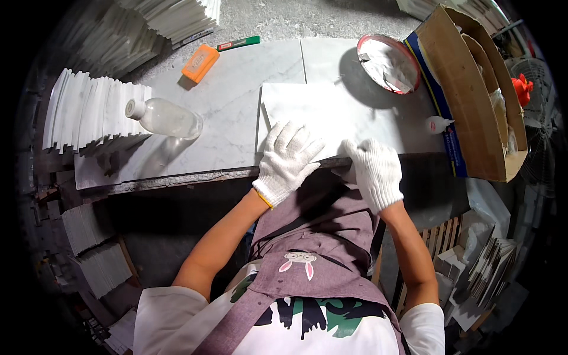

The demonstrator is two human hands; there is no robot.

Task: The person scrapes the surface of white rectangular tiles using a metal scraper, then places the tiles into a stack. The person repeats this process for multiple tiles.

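Both hands wear white knitted gloves. My left hand (287,158) lies with its fingers spread on the near part of a white square tile (299,103), close to the front edge of the marble-patterned worktop (236,77). The tile is brightly lit, and its right side blends into the glare. To the right of the tile's near corner, my right hand (374,171) is closed at the worktop's front edge. Its fingers curl inward, and whatever may be in them is hidden.
A clear bottle (171,118) stands left, beside stacked white tiles (97,109). Farther back lie an orange box (200,63) and a green box (239,43). A red-rimmed bowl (419,74) holds white material. At right are a cardboard box (455,89) and a small white squeeze bottle (438,124).
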